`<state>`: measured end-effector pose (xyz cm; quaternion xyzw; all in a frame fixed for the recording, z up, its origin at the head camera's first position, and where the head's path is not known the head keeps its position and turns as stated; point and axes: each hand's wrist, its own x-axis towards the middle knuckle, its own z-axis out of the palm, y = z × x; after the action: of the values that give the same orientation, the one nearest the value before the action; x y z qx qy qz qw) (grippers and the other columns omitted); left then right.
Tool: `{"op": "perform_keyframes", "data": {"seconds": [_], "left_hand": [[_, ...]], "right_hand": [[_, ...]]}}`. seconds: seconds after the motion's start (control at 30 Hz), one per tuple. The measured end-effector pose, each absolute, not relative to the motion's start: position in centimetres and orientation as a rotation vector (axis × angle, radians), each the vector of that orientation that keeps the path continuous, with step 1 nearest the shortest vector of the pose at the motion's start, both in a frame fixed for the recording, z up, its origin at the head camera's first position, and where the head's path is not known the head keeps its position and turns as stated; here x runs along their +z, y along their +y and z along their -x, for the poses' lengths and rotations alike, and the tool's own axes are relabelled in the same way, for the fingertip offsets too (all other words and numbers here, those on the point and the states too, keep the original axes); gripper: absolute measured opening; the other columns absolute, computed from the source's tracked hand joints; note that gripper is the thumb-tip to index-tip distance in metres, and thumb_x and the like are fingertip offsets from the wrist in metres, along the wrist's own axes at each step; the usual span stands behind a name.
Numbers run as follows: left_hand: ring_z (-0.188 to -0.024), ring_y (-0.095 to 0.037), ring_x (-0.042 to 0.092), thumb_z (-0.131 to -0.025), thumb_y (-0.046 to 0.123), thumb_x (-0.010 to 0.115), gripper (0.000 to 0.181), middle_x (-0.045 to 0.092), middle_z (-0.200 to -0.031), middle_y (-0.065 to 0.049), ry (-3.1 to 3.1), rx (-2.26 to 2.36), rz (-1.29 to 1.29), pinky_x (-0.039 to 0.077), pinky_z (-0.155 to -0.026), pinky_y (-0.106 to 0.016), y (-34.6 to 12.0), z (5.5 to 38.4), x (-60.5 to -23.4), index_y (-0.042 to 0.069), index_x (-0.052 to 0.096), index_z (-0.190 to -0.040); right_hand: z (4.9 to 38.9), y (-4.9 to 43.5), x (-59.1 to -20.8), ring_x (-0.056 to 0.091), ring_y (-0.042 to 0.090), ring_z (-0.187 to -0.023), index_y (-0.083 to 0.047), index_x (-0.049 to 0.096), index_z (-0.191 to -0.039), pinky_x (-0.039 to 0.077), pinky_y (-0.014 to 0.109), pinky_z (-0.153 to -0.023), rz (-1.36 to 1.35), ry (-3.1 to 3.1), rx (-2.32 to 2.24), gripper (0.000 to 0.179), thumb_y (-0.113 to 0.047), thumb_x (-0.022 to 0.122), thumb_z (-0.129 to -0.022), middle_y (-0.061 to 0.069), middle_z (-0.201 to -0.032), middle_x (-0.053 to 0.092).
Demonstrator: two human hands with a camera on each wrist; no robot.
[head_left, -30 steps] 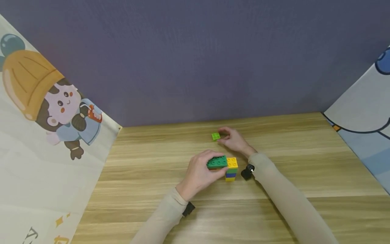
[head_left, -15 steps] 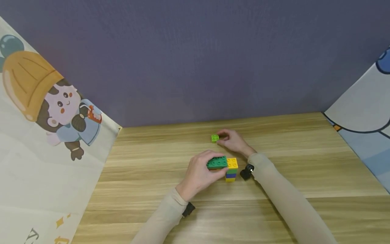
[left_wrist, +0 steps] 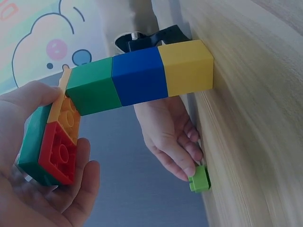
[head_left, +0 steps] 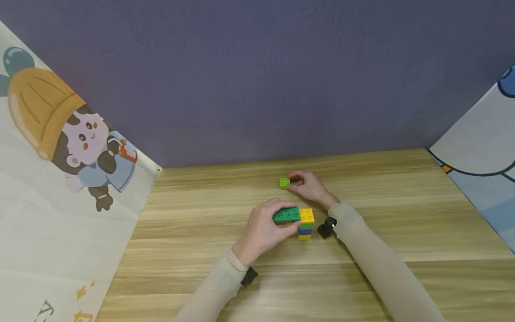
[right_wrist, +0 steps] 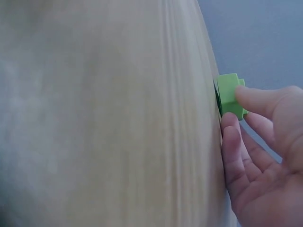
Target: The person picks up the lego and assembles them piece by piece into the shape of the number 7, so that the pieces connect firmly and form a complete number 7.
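Observation:
My left hand (head_left: 263, 228) grips the dark green brick (head_left: 286, 214) at the top of a built piece, thumb on the near side and fingers on the far side. A yellow brick (head_left: 306, 215) adjoins it, above a column of green (left_wrist: 92, 85), blue (left_wrist: 139, 75) and lower yellow (left_wrist: 187, 67) bricks standing on the table. The left wrist view shows a red brick (left_wrist: 57, 153) under the dark green one. Farther back, my right hand (head_left: 309, 185) pinches a small light green brick (head_left: 284, 183) low at the tabletop, its thumb against one side in the right wrist view.
The wooden table (head_left: 201, 250) meets a dark blue-grey panel (head_left: 257, 89) at its back edge. Printed cartoon sheets stand on the left (head_left: 48, 232) and right (head_left: 483, 138). Black wrist cameras sit on both sleeves, the right one (head_left: 327, 227) close beside the column.
The light green brick has turned slightly and shifted a little toward the near side, and my right fingers have moved with it. My left hand and the built piece have stayed put.

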<state>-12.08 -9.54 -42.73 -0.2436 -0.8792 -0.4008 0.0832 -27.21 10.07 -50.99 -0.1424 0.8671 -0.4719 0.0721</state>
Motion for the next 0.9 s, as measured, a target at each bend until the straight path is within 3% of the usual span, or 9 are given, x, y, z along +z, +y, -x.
{"op": "perform_keyframes", "data": {"seconds": [0.4, 0.9], "left_hand": [[-0.094, -0.009, 0.071, -0.086, 0.029, 0.088, 0.039, 0.079, -0.112, 0.001, -2.613, -1.183, 0.692, 0.056, -0.079, -0.022, -8.8, 13.3, -42.7, 0.016, 0.078, -0.122], [-0.095, -0.010, 0.071, -0.087, 0.030, 0.088, 0.038, 0.079, -0.111, 0.001, -2.619, -1.160, 0.690, 0.057, -0.080, -0.023, -8.8, 13.3, -42.7, 0.016, 0.078, -0.122]], "right_hand": [[28.9, 10.8, -50.8, 0.071, 0.032, -0.112, -0.007, 0.067, -0.139, 0.058, 0.050, -0.099, 0.476, 2.569, -1.416, 0.045, -0.030, 0.074, -0.101, 0.017, -0.135, 0.071], [28.5, 10.7, -50.5, 0.070, 0.032, -0.111, -0.007, 0.067, -0.139, 0.058, 0.049, -0.098, 0.471, 2.538, -1.454, 0.046, -0.030, 0.075, -0.101, 0.018, -0.135, 0.071]]}}
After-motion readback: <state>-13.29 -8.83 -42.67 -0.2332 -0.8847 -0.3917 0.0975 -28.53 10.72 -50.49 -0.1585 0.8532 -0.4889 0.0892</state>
